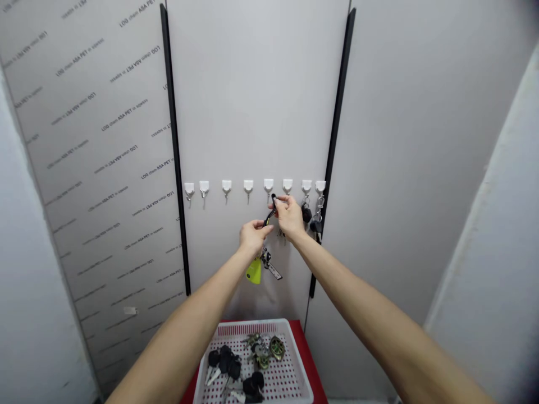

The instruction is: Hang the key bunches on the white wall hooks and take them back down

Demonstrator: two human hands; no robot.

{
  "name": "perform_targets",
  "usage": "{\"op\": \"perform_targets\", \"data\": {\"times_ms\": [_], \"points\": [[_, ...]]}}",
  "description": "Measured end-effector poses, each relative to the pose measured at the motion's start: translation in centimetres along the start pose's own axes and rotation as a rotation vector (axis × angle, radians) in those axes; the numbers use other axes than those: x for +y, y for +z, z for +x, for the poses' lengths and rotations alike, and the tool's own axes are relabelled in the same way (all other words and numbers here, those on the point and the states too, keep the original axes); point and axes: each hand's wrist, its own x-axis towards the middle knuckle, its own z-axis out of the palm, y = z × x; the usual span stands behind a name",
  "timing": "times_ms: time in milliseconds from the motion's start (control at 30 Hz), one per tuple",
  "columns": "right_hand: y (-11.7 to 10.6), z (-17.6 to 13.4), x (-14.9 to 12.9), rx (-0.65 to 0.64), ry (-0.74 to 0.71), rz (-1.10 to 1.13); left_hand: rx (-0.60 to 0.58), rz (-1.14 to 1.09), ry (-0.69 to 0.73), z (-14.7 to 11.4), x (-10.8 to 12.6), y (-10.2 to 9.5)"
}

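Observation:
Both my hands are raised to a row of white hooks on the pale panel. Between finger and thumb, my right hand (288, 217) pinches the upper end of a black strap (270, 214), just below the hook (268, 184). Lower on the same strap, my left hand (254, 237) is closed round it. Beneath the left hand dangle a bright yellow-green tag (254, 271) and a small patterned charm with a strip-like tag (274, 271). Some keys (281, 234) hang behind my right hand, partly hidden by it. Whether the strap touches the hook I cannot tell.
Black-headed keys (306, 213) hang from the right-hand hooks. Below, a white perforated basket (301, 367) on a red surface (314, 373) holds black keys (225, 362) and brass-coloured keys with an ornament (277, 348). Black vertical strips (172, 112) edge the panel.

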Motion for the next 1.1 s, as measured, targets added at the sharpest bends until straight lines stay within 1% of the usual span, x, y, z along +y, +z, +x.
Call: {"op": "perform_targets", "data": {"times_ms": [133,200,300,367,433,500,567,600,633,667,767,800,833,867,933,967,1033,1100], "points": [[0.8,0.8,-0.1,-0.049,-0.053,-0.061,0.056,0.088,0.028,0.9,-0.2,0.0],[1.2,1.2,0.0,-0.050,-0.015,-0.081,0.060,0.137,0.037,1.3,-0.2,0.1],[1.5,1.6,0.4,-0.024,0.092,-0.174,0.029,0.223,0.029,1.6,-0.4,0.3],[1.4,1.3,0.5,-0.020,0.101,-0.260,0.000,0.272,0.024,1.5,-0.6,0.3],[0.9,0.5,0.4,-0.027,0.044,-0.347,-0.016,0.293,0.033,1.1,-1.0,-0.1],[0.2,-0.9,0.3,-0.031,-0.047,-0.414,-0.046,0.280,0.048,0.1,-1.8,-0.9],[-0.7,-3.0,0.9,-0.036,-0.141,-0.462,-0.116,0.251,0.043,-1.3,-3.3,-2.2],[-1.2,-4.4,1.6,-0.060,-0.173,-0.489,-0.154,0.240,0.025,-2.3,-4.4,-3.0],[-1.8,-6.0,2.4,-0.128,-0.183,-0.531,-0.184,0.237,-0.004,-3.4,-5.6,-3.8],[-2.3,-7.8,3.5,-0.241,-0.169,-0.579,-0.204,0.243,-0.040,-4.6,-7.1,-4.7],[-3.7,-13.8,7.2,-0.691,-0.051,-0.674,-0.210,0.301,-0.147,-8.8,-11.6,-7.2],[-4.0,-15.7,8.4,-0.797,-0.022,-0.681,-0.211,0.330,-0.173,-10.2,-13.0,-7.9],[-4.2,-17.3,9.5,-0.876,-0.003,-0.697,-0.223,0.372,-0.190,-11.4,-14.2,-8.4],[-4.4,-18.6,10.4,-0.940,0.011,-0.735,-0.250,0.442,-0.194,-12.4,-15.2,-8.8],[-4.4,-20.2,11.7,-1.047,0.026,-0.874,-0.348,0.628,-0.159,-13.8,-16.6,-9.3],[-4.3,-20.6,12.0,-1.084,0.029,-0.959,-0.406,0.726,-0.128,-14.3,-16.9,-9.4],[-4.1,-20.8,12.2,-1.119,0.028,-1.093,-0.501,0.871,-0.071,-14.7,-17.2,-9.4],[-3.9,-20.8,12.3,-1.158,0.044,-1.136,-0.563,0.939,-0.031,-14.7,-17.1,-9.3]]}}
